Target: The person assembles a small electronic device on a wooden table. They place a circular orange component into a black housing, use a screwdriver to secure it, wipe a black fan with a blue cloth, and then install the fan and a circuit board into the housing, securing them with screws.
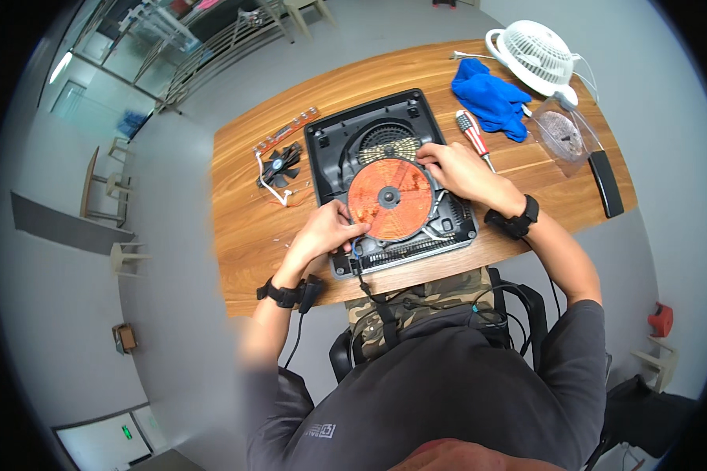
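Note:
A round copper coil disc point(388, 201) with a dark centre lies over the opened black housing of an induction cooker point(334, 140). My left hand point(327, 231) pinches the coil's left lower edge, its thumb on the copper face. Beside these fingers runs a thin blue wire. My right hand point(457, 169) is closed at the coil's upper right edge; its fingertips are partly hidden. White leads point(432, 232) come out at the coil's lower right. Above the coil, a pale vented part point(388, 151) shows in the housing. Whether the coil sits down or is lifted, I cannot tell.
Left of the housing lie a small black fan point(280, 166) with white wire and an orange circuit strip point(287, 130). To the right are a screwdriver point(473, 135), a blue cloth point(489, 97), a white caged fan point(536, 53), a clear bag point(564, 137) and a black bar point(606, 184).

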A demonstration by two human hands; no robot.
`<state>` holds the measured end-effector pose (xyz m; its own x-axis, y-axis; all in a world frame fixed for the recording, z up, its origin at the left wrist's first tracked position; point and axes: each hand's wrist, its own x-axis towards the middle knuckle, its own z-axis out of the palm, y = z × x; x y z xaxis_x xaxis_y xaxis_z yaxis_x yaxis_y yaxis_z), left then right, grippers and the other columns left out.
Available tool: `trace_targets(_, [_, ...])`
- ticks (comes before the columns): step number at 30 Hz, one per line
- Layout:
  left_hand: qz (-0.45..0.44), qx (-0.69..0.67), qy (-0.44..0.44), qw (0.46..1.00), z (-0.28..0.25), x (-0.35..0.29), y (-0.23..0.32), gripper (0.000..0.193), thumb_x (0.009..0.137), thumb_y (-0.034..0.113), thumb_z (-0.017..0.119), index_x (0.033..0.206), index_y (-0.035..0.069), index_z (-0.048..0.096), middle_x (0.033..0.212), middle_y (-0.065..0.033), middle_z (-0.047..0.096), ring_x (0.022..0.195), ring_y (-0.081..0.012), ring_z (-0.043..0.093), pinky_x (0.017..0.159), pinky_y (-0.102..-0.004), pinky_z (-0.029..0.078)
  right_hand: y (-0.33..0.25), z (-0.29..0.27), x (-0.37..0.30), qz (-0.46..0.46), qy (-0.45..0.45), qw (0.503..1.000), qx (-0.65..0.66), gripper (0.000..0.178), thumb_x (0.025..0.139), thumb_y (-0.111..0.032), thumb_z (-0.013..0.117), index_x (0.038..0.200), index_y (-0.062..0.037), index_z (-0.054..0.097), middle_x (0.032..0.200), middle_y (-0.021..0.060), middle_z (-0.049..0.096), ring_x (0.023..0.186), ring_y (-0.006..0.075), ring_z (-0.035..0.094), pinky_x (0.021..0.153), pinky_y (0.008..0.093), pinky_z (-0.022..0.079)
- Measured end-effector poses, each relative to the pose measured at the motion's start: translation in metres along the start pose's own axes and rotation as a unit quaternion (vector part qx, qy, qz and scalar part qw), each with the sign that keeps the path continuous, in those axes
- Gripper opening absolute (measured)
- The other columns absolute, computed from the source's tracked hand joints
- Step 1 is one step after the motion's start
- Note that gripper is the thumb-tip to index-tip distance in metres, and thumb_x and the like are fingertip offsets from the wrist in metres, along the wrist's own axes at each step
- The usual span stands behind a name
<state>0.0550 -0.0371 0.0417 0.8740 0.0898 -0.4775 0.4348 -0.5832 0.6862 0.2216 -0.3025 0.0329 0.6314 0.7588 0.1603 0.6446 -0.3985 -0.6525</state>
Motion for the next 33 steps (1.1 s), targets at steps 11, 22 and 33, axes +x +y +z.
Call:
trace_targets(11, [0.049, -0.066, 0.183, 0.980, -0.051, -0.015, -0.075, 0.020, 0.096, 0.016, 0.071, 0.104, -0.003, 0.070, 0.076, -0.0058, 0.073, 0.060, -0.0095, 0.065, 0.058, -0.0262, 0.053, -0.002, -0.007, 0.003, 0.037, -0.039, 0.997, 0.060, 0.029, 0.093, -0.005, 0.063, 0.120, 0.0050, 0.065, 0.113, 0.0217, 0.074, 0.111, 0.0352, 0.071, 0.095, 0.0420, 0.055])
trace_targets(22, [0.021, 0.125, 0.260, 0.957, -0.063, -0.052, -0.152, 0.015, 0.085, 0.008, 0.077, 0.096, -0.001, 0.074, 0.080, -0.0139, 0.072, 0.071, -0.0213, 0.068, 0.070, -0.0344, 0.055, 0.008, -0.023, 0.008, 0.042, 0.001, 0.999, -0.035, 0.026, 0.091, -0.013, 0.068, 0.111, 0.0042, 0.068, 0.097, 0.0200, 0.075, 0.092, 0.0344, 0.073, 0.082, 0.0429, 0.056])
trace_targets(33, [-0.021, 0.187, 0.263, 0.946, -0.042, -0.046, -0.140, 0.028, 0.083, 0.023, 0.082, 0.088, -0.001, 0.069, 0.079, -0.0170, 0.072, 0.076, -0.0322, 0.071, 0.073, -0.0406, 0.055, 0.099, -0.038, 0.022, 0.199, 0.020, 0.954, -0.224, 0.041, 0.095, -0.032, 0.067, 0.111, 0.0044, 0.056, 0.106, 0.0295, 0.068, 0.102, 0.0448, 0.067, 0.088, 0.0521, 0.052])
